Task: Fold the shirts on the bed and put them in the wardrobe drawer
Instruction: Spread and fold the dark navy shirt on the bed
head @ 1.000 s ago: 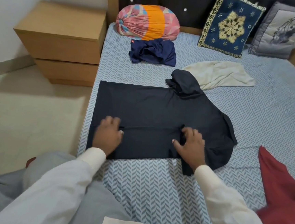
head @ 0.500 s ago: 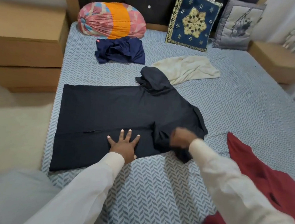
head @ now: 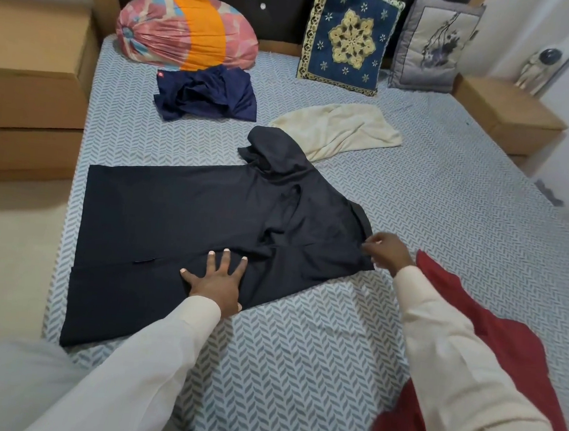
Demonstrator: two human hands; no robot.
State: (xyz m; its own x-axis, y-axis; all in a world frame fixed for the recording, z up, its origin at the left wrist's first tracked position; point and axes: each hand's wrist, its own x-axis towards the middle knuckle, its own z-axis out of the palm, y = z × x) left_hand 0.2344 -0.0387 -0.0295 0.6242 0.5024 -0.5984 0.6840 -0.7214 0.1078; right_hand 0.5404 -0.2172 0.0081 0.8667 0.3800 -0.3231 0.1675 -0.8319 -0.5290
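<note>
- I see the bed [head: 297,371] from above, its grey herringbone sheet bare on the near side of the dark navy shirt [head: 179,226], which lies spread flat across the middle; the shirt is the landmark for everything below.
- The shirt's near long edge is already turned in over the body, and since half a second ago its collar end has been drawn out flatter toward the right, so I judge the first fold set and the next one being squared up.
- A red garment [head: 505,355] lies to the right of the shirt, near its collar end, partly under the right sleeve and not yet folded.
- A cream shirt [head: 338,130] lies just behind the shirt's far sleeve; a crumpled blue shirt [head: 207,98] sits farther back and to the left. Both wait their turn, so most of the task remains, and no wardrobe drawer is in view.
- The left hand [head: 217,278] presses flat on the folded edge near the shirt's middle, fingers spread wide, where a second ago it lay farther left with fingers closer together.
- The right hand [head: 388,250] has moved out to the shirt's right corner, fingertips pinched together on the fabric edge, tugging it straight.
</note>
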